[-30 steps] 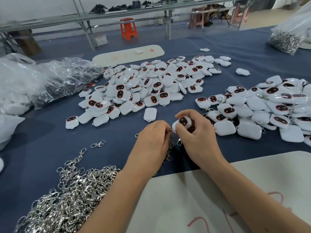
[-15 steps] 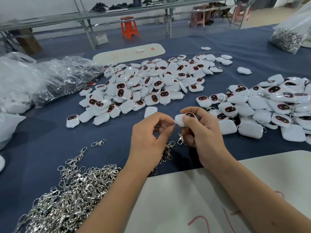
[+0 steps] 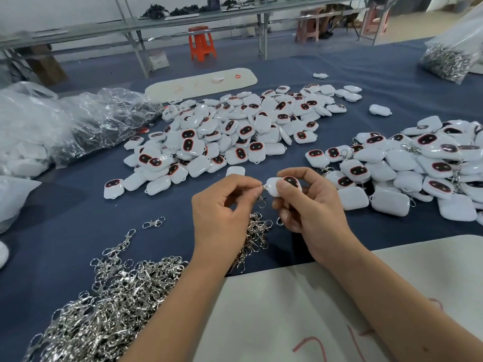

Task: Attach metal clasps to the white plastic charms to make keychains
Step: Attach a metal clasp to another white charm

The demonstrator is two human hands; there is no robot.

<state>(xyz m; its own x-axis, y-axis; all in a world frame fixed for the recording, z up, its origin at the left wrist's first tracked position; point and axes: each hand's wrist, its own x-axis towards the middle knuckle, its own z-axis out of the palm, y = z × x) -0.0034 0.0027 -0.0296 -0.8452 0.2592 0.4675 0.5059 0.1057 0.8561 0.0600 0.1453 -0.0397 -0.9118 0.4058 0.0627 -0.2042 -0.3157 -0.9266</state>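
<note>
One white plastic charm w/ a red-rimmed dark oval is pinched in the right hand above the blue bench's near-edge middle, loop end turned left, prob. so the small silver metal clasp, pinched by the left hand, can be hooked on.

white charms, silver clasps, navy cloth

charm between the hands: white with a red-rimmed dark oval; orange stool far beyond them.
</note>
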